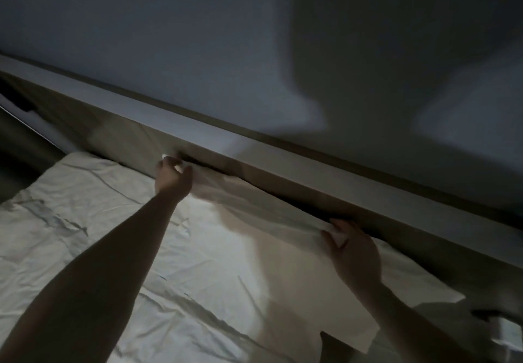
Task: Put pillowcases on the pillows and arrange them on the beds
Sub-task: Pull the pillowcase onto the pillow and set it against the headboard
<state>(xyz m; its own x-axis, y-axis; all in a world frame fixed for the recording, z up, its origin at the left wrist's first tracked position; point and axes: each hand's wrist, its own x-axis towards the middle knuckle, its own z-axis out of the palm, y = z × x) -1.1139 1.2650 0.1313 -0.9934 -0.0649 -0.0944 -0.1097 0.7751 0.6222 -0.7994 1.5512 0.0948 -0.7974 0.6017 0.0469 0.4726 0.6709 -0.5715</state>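
Observation:
A white pillowcase (271,249) is stretched flat over the bed, its far edge along the headboard. My left hand (173,177) pinches its far left corner close to the headboard. My right hand (352,249) grips the far right part of the same edge, fingers curled over the cloth. Both arms reach forward across the bed. The room is dim, and I cannot tell whether a pillow is inside the case.
A creased white sheet (85,221) covers the bed beneath. The beige headboard (254,158) with a flat top ledge runs diagonally behind, under a grey wall (198,37). A dark gap lies at the far left. A small dark object (489,316) shows at the right edge.

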